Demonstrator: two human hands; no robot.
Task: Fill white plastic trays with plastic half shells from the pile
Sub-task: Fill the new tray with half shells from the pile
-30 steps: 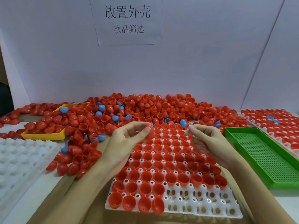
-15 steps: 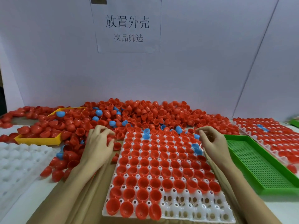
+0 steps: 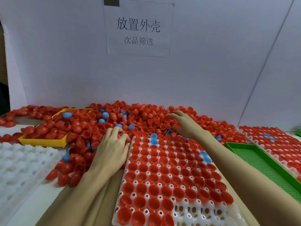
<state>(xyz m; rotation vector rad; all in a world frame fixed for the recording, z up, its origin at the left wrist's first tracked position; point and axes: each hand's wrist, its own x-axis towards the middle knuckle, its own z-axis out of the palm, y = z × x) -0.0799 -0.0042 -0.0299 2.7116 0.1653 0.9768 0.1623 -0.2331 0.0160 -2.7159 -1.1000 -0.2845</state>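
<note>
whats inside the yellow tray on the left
Red half shells fill the yellow tray, with one blue half shell at its far end. The tray's floor is covered.

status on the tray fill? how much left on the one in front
Mostly done: the centre white tray holds red half shells in all but its near rows, bottom right. In hand: left hand and right hand reach into the pile. Left: those sockets, plus the empty white tray at left.

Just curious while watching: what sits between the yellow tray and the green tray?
In the head view, between the yellow tray and green tray lie the shell pile, both hands, and the part-filled white tray.
</note>
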